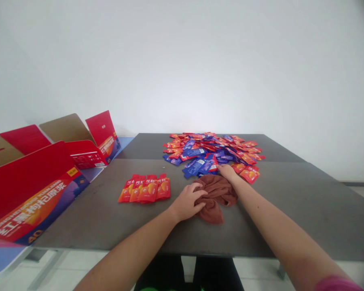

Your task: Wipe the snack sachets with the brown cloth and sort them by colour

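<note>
My left hand (186,203) rests at the left side of a crumpled brown cloth (214,192), its fingers curled onto the fabric. Just beyond the cloth, my right hand (227,171) reaches to the near edge of a heap of red and blue sachets (200,151). Its fingertips are closed at a red sachet (214,163) there; the thumb is hidden. To the left, a short overlapping row of red-orange sachets (148,189) lies flat on the dark table, fronts facing up.
Open red printed cartons (39,194) stand at the left on a lower blue-topped table (6,258). The grey tabletop (306,210) extends to the right of my arm. A white wall (200,64) rises behind the table.
</note>
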`<action>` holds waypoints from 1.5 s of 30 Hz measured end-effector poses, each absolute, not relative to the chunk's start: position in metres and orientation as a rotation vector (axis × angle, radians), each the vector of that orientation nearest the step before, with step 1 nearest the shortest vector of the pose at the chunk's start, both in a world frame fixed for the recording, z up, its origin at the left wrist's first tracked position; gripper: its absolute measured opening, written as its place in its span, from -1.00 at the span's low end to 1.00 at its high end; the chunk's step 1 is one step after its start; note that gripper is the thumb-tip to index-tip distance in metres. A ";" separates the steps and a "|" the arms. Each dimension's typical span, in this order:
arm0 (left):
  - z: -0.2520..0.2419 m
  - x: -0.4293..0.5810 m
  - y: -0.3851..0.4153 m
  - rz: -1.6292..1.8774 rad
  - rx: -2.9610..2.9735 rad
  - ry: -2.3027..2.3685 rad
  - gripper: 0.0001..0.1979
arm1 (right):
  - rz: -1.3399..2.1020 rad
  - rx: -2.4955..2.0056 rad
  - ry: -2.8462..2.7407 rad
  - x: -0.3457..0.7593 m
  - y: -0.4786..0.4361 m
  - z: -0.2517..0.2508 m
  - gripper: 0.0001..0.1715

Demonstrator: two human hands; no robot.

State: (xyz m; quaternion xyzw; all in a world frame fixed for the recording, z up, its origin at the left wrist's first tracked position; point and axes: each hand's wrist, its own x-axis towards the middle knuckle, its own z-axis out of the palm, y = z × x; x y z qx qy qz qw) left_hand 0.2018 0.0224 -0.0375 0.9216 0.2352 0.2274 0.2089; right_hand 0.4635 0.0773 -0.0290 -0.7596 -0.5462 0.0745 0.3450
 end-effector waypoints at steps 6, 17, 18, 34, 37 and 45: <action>-0.037 0.202 0.024 0.673 2.528 0.644 -0.61 | 0.027 -2.019 -1.282 0.473 0.057 -0.006 -0.60; -0.011 0.202 0.024 1.006 1.014 0.438 -0.37 | -0.578 -1.385 -2.335 0.342 -0.023 0.020 -0.76; -0.010 0.202 0.023 0.967 0.951 0.448 -0.40 | -0.573 -1.320 -2.402 0.330 -0.025 0.013 -0.78; 0.011 0.180 0.042 1.117 0.610 0.534 -0.45 | 0.043 -1.461 -2.436 0.357 -0.024 -0.031 -0.28; 0.010 0.182 0.038 1.085 0.593 0.523 -0.45 | 0.023 -1.566 -2.349 0.358 -0.019 -0.027 -0.47; -0.003 0.197 0.031 1.009 0.589 0.593 -0.51 | -0.196 -1.427 -1.734 0.368 -0.027 0.007 -0.38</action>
